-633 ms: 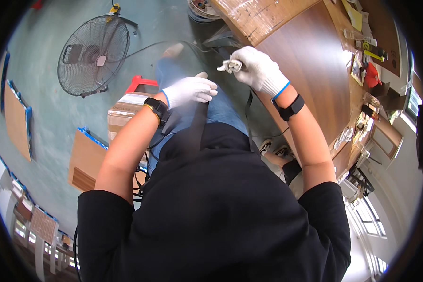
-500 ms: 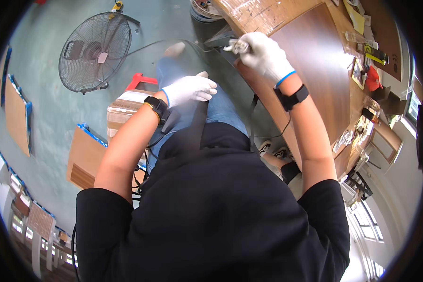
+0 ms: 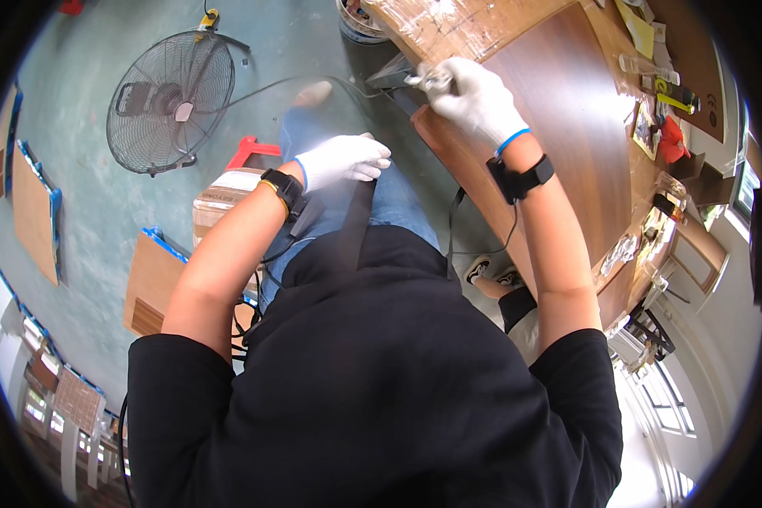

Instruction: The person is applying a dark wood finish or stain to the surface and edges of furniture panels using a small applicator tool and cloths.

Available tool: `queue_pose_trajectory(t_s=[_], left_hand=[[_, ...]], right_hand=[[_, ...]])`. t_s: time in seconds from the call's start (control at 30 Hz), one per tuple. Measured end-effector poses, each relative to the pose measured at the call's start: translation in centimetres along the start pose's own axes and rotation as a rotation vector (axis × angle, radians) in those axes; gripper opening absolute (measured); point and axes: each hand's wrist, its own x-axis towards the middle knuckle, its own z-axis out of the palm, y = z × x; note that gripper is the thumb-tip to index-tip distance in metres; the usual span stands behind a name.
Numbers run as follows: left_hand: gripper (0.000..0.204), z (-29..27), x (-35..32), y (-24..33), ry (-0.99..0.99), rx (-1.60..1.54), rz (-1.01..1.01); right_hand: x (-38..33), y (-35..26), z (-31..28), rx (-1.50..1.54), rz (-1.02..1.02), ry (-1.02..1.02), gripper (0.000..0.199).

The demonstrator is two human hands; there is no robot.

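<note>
White knit gloves cover both my hands. My right hand (image 3: pixel 476 97) is closed on a crumpled greyish-white cloth (image 3: pixel 433 80), just over the near left corner of a brown wood-grain panel (image 3: pixel 559 127). The panel lies on the worktable (image 3: pixel 440 30). My left hand (image 3: pixel 344 159) hovers over my thigh beside a dark hanging strap (image 3: pixel 357 216). Its fingers are loosely bent, and nothing shows in them. Dark bands with boxy devices sit on both wrists.
A black floor fan (image 3: pixel 171 103) stands at the far left, its cable running toward the table. A cardboard box (image 3: pixel 220 201) and a red frame (image 3: pixel 254 151) are by my left arm. A bucket (image 3: pixel 362 21) stands near the table's far end. Another person's shoes (image 3: pixel 477 269) show below the table.
My right hand, with the cloth, has shifted slightly left over the panel's corner. My left hand stays almost in place. The whole view has moved a little.
</note>
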Motion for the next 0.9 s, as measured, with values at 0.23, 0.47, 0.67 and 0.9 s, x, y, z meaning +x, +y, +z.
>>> queue_pose_trajectory(t_s=[0.23,0.47,0.67,0.9], left_hand=[[0.039,1.3,0.8,1.1,0.001,0.089,-0.066],[0.047,2.6,2.5,1.4,0.058,0.124,0.064],[0.047,4.6,3.0,1.2,0.133,0.031,0.101],[0.051,5.9,2.7,1.9,0.145,-0.087,0.13]], right_hand=[[1.4,2.0,-1.8,0.08,0.115,0.066,0.035],[-0.3,1.2,0.3,0.095,-0.047,0.004,0.031],[2.8,5.5,-4.0,0.047,0.092,0.157,0.031],[-0.4,-0.1,-0.5,0.188,-0.097,-0.106,0.033]])
